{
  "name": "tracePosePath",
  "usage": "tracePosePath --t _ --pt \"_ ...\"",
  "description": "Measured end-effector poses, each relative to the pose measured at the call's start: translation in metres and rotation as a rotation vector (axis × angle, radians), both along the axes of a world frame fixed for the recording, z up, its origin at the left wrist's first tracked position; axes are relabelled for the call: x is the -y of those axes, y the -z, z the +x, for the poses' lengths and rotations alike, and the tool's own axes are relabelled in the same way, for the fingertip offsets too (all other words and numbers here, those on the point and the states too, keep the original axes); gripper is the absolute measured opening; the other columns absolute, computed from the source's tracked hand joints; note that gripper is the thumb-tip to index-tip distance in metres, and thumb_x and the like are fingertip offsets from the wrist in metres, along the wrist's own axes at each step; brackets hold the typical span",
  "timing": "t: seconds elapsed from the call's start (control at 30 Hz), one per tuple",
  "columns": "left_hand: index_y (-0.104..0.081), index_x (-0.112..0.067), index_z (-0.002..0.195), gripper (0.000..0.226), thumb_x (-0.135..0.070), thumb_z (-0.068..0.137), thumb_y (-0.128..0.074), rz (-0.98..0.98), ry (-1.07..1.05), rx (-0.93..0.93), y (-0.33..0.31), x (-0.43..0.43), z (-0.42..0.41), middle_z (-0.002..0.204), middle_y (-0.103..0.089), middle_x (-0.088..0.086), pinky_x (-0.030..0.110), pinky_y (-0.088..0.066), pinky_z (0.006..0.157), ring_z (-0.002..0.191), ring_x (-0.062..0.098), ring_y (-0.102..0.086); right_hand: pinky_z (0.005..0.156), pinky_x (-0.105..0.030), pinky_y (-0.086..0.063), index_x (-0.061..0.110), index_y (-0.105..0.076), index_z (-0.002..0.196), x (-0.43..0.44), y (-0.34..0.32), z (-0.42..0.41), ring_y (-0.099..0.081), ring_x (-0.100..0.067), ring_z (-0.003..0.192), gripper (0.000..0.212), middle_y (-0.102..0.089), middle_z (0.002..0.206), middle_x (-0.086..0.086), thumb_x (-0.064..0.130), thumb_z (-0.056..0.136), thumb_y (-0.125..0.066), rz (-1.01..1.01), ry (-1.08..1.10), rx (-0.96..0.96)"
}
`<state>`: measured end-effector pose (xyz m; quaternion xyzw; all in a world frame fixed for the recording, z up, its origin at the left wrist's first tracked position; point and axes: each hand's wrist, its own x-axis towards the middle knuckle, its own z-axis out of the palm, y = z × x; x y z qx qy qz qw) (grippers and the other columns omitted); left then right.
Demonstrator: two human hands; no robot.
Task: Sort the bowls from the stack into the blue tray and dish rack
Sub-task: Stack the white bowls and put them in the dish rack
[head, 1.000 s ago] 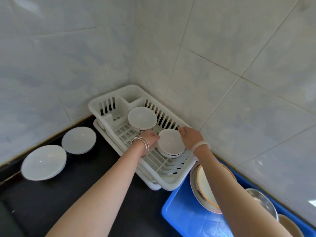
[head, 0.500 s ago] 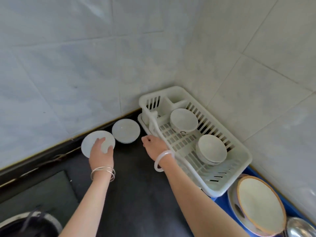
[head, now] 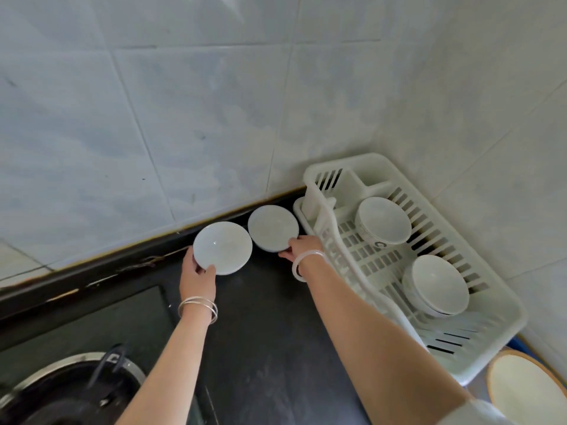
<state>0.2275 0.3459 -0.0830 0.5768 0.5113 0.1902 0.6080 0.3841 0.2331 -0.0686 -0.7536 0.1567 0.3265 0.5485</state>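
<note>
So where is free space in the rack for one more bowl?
The dish rack floor is bare between the two bowls and below the near one. The far corner, by the divider, is crowded.

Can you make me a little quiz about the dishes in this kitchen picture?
1. How many bowls sit in the dish rack?
2. True or false: the left hand grips the nearer white plate.
3. The right hand touches: A) a rack bowl, B) the farther white plate, C) the wall.

Key: 1. Two. 2. True. 3. B.
</note>
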Motion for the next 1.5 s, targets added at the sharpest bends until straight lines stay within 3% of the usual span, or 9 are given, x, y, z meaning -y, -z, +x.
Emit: tracePosePath --t 0.1,0.27,0.57,0.8,0.97,1.07,1.23,1.33,1.5 --pt "-0.037 -0.019 0.139 0.061 0.004 0.085 -0.051 -0.039 0.000 0.032 0.001 -0.004 -0.002 0.140 -0.049 0.008 0.035 -0.033 0.104 0.126 0.027 -0.048 0.077 -0.040 -0.059 0.001 -0.056 0.085 0.002 -0.003 -0.002 -0.063 -0.021 0.062 0.008 -0.059 0.078 -0.006 -0.004 0.086 -0.049 0.065 0.103 0.042" --pt "-0.037 -0.021 0.139 0.061 0.001 0.085 -0.055 -0.071 0.023 0.077 0.007 -0.006 -0.006 0.139 -0.050 0.006 0.033 -0.033 0.103 0.125 0.024 -0.049 0.058 -0.030 -0.060 0.003 -0.059 0.090 -0.004 -0.037 -0.006 -0.065 -0.017 0.063 0.010 -0.062 0.077 -0.003 -0.001 0.083 -0.055 0.041 -0.019 0.163" --pt "-0.054 -0.029 0.119 0.029 -0.030 0.090 -0.050 -0.442 -0.135 0.328 -0.002 -0.016 -0.004 0.124 -0.054 -0.002 0.037 -0.040 0.103 0.117 0.021 -0.049 0.073 -0.034 -0.059 0.007 -0.062 0.073 -0.038 -0.047 -0.038 -0.072 -0.021 0.067 0.011 -0.073 0.069 -0.011 0.013 0.082 -0.060 -0.230 -0.347 0.297" --pt "-0.055 -0.024 0.119 0.029 -0.025 0.090 -0.052 -0.421 -0.161 0.285 -0.001 -0.020 -0.004 0.126 -0.056 0.003 0.040 -0.044 0.101 0.118 0.025 -0.053 0.074 -0.031 -0.056 0.003 -0.067 0.089 -0.043 -0.040 -0.050 -0.071 -0.025 0.079 0.014 -0.074 0.084 -0.014 0.014 0.082 -0.062 -0.334 -0.472 0.328" --pt "-0.052 -0.018 0.125 0.034 -0.015 0.091 -0.051 -0.364 -0.123 0.251 0.005 -0.024 -0.008 0.130 -0.055 0.009 0.042 -0.044 0.099 0.111 0.024 -0.055 0.072 -0.029 -0.054 0.008 -0.064 0.075 -0.042 -0.036 -0.050 -0.070 -0.025 0.080 0.008 -0.074 0.085 -0.014 0.014 0.081 -0.063 -0.344 -0.500 0.314" --pt "-0.053 -0.019 0.125 0.036 -0.010 0.090 -0.052 -0.369 -0.114 0.233 0.005 -0.028 -0.007 0.129 -0.056 0.008 0.042 -0.047 0.092 0.111 0.026 -0.056 0.082 -0.038 -0.057 0.011 -0.062 0.082 -0.041 -0.033 -0.050 -0.070 -0.027 0.084 0.004 -0.071 0.092 -0.016 0.014 0.082 -0.064 -0.271 -0.435 0.255" --pt "-0.053 -0.023 0.124 0.038 -0.008 0.089 -0.050 -0.422 -0.090 0.210 -0.001 -0.037 -0.002 0.127 -0.054 0.007 0.040 -0.050 0.081 0.106 0.026 -0.055 0.090 -0.046 -0.052 0.022 -0.036 0.140 -0.040 -0.035 -0.054 -0.057 -0.030 0.110 0.051 -0.047 0.135 -0.014 0.013 0.092 -0.053 0.014 -0.395 -0.083" --pt "-0.054 -0.021 0.124 0.039 -0.005 0.088 -0.050 -0.406 -0.070 0.197 -0.006 -0.034 -0.003 0.131 -0.054 0.010 0.040 -0.050 0.080 0.107 0.028 -0.055 0.098 -0.045 -0.048 0.023 -0.034 0.140 -0.039 -0.038 -0.060 -0.053 -0.033 0.116 0.051 -0.043 0.139 -0.012 0.032 0.093 -0.052 0.108 -0.329 -0.166" --pt "-0.054 -0.020 0.123 0.040 -0.001 0.087 -0.051 -0.386 -0.019 0.188 -0.029 -0.017 -0.003 0.130 -0.055 0.010 0.042 -0.051 0.080 0.111 0.032 -0.056 0.086 -0.038 -0.052 0.020 -0.051 0.115 -0.017 -0.054 -0.060 -0.056 -0.028 0.102 0.039 -0.057 0.112 -0.008 0.048 0.088 -0.052 0.195 -0.183 -0.141"
